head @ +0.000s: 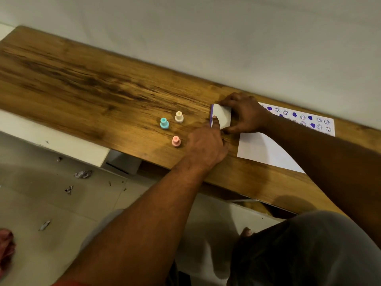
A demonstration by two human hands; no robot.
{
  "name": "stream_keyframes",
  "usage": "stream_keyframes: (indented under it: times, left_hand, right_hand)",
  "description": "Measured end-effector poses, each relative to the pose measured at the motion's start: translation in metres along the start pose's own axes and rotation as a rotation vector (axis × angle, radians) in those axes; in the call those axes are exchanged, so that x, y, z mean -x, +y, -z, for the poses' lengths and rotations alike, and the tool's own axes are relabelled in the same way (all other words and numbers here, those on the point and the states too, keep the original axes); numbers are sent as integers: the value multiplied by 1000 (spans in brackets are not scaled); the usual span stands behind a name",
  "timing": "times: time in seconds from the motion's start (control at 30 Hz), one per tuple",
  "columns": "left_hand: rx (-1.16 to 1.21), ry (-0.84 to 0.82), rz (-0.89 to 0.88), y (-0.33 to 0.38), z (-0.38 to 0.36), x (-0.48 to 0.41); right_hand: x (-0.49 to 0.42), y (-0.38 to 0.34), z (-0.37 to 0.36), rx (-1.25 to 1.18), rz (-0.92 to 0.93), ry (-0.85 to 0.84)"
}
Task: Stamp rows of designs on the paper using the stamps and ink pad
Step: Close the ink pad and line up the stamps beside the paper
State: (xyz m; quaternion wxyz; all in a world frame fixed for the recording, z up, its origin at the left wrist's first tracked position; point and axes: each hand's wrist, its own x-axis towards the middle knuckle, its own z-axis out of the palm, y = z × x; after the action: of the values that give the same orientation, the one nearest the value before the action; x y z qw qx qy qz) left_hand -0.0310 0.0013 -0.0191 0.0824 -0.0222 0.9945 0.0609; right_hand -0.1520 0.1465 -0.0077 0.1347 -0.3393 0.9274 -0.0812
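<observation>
Together, left hand (204, 145), right hand (245, 114) clasping ink pad (221, 118)

Wooden table (82, 79) with three stamps (164, 123), ink pad (221, 118), stamped paper (268, 149).

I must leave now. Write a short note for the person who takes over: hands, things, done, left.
Hands: left hand and right hand both rest on the white ink pad case, with a purple edge; whether open or closed is unclear.
Things: teal stamp, cream stamp and pink stamp stand upright left of it; paper lies to the right.
Done: rows of purple hearts and faces along the far edge.
Left: the near part of the paper is blank.
</observation>
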Motion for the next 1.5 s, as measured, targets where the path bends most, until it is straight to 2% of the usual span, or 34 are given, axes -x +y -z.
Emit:
stream_keyframes:
  times: [0.4,0.67,0.8,0.97,1.3,1.5]
  left_hand:
    - [109,61,40,8,-10,-4]
    - [144,5,70,10,-8,-5]
    - [116,1,44,10,-3,-7]
    - [127,77,51,3,-2,-5]
    - [130,34,74,3,4,-5]
    - [137,5,86,2,5,-3]
  right_hand:
    - [4,-6,-2,47,-69,61]
    - [11,-13,3,146,-65,44]
    - [9,-12,0,93,-124,54]
    - [-6,-1,10,34,-208,125]
    - [-21,5,16,20,-277,89]
    - [-23,0,19,115,-316,49]
